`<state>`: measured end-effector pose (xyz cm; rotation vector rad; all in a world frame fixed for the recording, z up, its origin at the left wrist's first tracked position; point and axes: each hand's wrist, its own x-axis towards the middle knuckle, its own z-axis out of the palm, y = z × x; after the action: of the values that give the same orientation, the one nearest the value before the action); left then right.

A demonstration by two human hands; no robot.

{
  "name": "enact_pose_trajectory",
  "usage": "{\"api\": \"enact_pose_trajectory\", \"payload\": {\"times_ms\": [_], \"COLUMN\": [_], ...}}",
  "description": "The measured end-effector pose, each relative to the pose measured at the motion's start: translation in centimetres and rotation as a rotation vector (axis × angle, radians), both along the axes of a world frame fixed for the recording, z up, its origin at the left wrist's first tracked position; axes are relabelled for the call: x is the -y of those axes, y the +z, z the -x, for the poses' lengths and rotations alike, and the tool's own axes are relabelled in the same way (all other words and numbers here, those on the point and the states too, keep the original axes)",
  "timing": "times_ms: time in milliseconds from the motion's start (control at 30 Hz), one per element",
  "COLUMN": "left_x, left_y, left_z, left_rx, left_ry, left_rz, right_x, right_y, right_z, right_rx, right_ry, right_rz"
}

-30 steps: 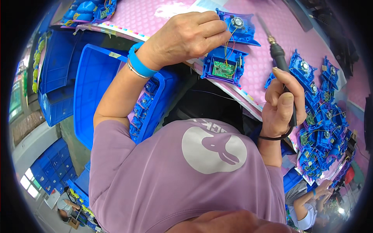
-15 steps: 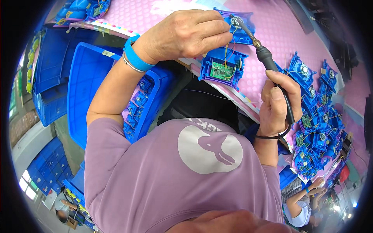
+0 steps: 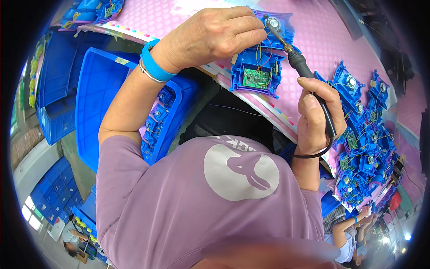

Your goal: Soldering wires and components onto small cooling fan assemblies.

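My right hand (image 3: pixel 320 110) is closed round the dark handle of a soldering iron (image 3: pixel 302 62). Its metal tip reaches up and left to the edge of a small round silver speaker (image 3: pixel 272 24), set in a blue plastic housing half (image 3: pixel 283 35). My left hand (image 3: pixel 217 35) is pinched at the speaker's left side; whatever lies between its fingertips is hidden. Thin yellow and red wires (image 3: pixel 270 54) run from near those fingertips down to a green circuit board (image 3: pixel 256 78). That board sits in a second blue housing half (image 3: pixel 237 80) at the table's near edge.
Many blue housings with speakers and wires (image 3: pixel 358 148) are heaped at the right of the pink table (image 3: pixel 313 27). More blue parts (image 3: pixel 92 11) lie far left. A large blue bin (image 3: pixel 101 89) holding similar parts stands below my left arm. Another person's arm (image 3: pixel 345 226) shows lower right.
The soldering iron and my right hand have shifted slightly left, with the tip now lower left on the speaker. The housing with the circuit board has moved up a little.
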<state>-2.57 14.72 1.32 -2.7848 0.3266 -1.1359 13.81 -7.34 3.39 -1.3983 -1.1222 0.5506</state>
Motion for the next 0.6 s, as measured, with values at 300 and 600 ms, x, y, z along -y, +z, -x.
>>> {"api": "enact_pose_trajectory", "payload": {"times_ms": [300,600], "left_x": [1.9,2.0], "left_y": [2.8,2.9], "left_z": [0.6,0.7], "left_rx": [-0.154,-0.171], "left_ry": [0.044,0.048], "left_rz": [0.233,0.226], "right_x": [-0.2,-0.3], "right_y": [-0.2,-0.3], "right_z": [-0.1,0.0], "right_rx": [-0.016,-0.005], "right_ry": [-0.014,-0.015], "right_rz": [0.007,0.012]}}
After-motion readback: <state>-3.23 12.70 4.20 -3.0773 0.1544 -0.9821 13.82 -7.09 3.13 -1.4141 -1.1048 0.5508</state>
